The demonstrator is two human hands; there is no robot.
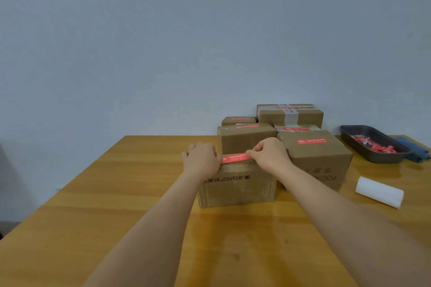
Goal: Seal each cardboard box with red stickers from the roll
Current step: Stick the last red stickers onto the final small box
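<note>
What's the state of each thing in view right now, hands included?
Left hand: pinching the sticker's left end.
Right hand: pinching its right end.
Red sticker: stretched flat over the front box top.
Front box: closed, sticker going on.
Box on the right: closed, stickered.
Boxes behind: closed, each with a red sticker.
Sticker roll: lying on its side on the table, untouched.
Dark tray: holds red scraps.
</note>
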